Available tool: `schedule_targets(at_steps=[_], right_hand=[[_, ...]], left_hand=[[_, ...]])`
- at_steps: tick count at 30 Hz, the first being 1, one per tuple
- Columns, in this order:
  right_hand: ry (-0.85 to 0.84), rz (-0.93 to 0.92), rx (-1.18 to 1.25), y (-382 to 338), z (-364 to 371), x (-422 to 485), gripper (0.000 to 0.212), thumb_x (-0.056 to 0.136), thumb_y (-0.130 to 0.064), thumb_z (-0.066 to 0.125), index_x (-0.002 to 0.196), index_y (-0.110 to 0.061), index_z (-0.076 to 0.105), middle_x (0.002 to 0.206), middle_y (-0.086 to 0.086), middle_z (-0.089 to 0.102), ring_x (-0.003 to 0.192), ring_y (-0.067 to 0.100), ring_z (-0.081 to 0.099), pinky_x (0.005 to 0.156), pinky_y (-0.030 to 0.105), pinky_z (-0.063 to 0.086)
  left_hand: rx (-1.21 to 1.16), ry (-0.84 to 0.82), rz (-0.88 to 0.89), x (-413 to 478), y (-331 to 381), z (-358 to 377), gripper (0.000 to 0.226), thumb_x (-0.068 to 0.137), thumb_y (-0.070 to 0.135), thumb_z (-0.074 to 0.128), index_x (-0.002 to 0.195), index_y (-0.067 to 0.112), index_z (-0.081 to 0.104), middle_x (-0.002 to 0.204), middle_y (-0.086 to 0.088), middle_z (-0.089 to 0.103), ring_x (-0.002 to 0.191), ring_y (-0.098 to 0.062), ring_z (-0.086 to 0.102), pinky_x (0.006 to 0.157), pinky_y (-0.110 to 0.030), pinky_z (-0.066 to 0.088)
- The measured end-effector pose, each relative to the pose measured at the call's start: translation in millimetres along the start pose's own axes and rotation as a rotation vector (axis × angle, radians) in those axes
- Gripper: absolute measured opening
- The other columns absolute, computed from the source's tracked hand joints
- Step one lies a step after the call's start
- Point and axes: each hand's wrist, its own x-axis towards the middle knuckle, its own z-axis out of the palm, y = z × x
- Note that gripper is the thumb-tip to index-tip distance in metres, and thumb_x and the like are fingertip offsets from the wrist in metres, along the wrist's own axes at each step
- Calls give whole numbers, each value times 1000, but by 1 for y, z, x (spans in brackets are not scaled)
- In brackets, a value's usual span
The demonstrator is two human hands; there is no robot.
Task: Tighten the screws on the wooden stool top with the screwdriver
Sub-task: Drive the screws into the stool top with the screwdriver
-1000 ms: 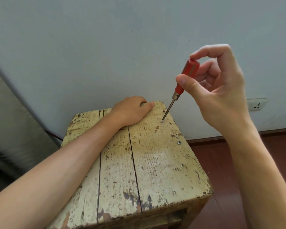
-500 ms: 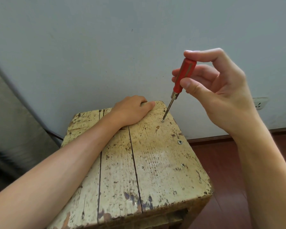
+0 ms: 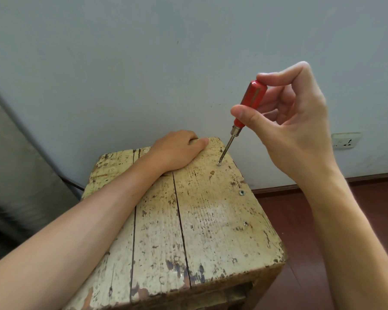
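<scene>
A worn wooden stool top with peeling cream paint fills the lower middle. My right hand pinches the red handle of a small screwdriver between thumb and fingers. Its metal tip sits in a screw near the far right edge of the top. Two more screws, one and another, lie closer along the right edge. My left hand rests palm down on the far edge of the stool, fingers curled over it, left of the screwdriver tip.
A pale wall stands right behind the stool, with a white socket at the right. Dark red wooden floor lies to the right. A grey slanted surface and a dark cable are at the left.
My right hand's fingers have shifted around the red handle, the thumb sliding lower and the fingers opening a little. The tip stays on the same screw. My left hand has not moved.
</scene>
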Motion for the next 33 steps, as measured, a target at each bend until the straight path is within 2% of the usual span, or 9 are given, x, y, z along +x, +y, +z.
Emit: schedule_targets(at_steps=[4,10,13,19,22,25,27,30,33], right_hand=[[-179,9,172,3,-12,4,30,102,-4,69,115,-23,50,121,2,75,120,18,74,92,43,63],[-202,15,214,3,-14,4,34,104,-1,67,125,-26,57,116,7,79,112,20,78,92,24,59],[-133,-12,186,3,-10,4,36,101,0,70,123,-27,60,108,8,77,105,21,80,91,33,63],[-16,-94,21,4,7,5,32,100,-7,75,124,-25,64,86,-15,65,78,11,76,79,41,63],[23,-86,29,8,10,3,28,99,-9,76,122,-23,68,90,-8,67,77,19,77,74,56,58],[5,-76,23,11,7,3,32,101,-12,75,128,-26,68,97,-4,69,83,21,78,71,59,57],[-80,-65,59,14,0,4,38,104,-7,70,138,-22,64,104,3,71,95,21,78,78,55,60],[-214,-32,146,15,-14,5,48,107,1,60,152,-15,55,124,15,73,122,19,73,99,32,59],[-240,-20,155,14,-18,5,48,108,3,59,153,-14,54,127,13,74,122,19,74,99,22,55]], left_hand=[[12,0,-2,0,0,0,48,100,67,37,106,31,67,101,13,66,97,-17,62,89,-40,50],[7,1,-2,0,0,0,48,100,67,38,111,30,67,105,10,67,100,-19,62,92,-42,50],[8,0,0,0,0,0,48,100,67,37,110,30,67,103,11,66,98,-18,62,92,-42,50],[14,-1,-2,-1,1,-1,50,100,68,36,111,31,67,106,11,67,99,-17,62,89,-41,49],[16,-4,0,-1,1,0,50,100,68,36,113,30,67,106,11,67,100,-17,62,91,-43,50],[13,-3,-1,-1,0,0,50,100,68,36,110,30,67,104,11,67,98,-17,63,91,-42,50],[5,-1,1,-1,0,0,48,100,67,37,106,30,67,101,10,68,96,-17,63,91,-43,50],[3,1,-4,0,-1,0,49,100,67,37,104,29,67,99,9,68,95,-18,63,91,-43,50],[3,2,-6,0,-1,0,49,100,68,37,108,30,68,103,9,67,97,-18,62,92,-43,50]])
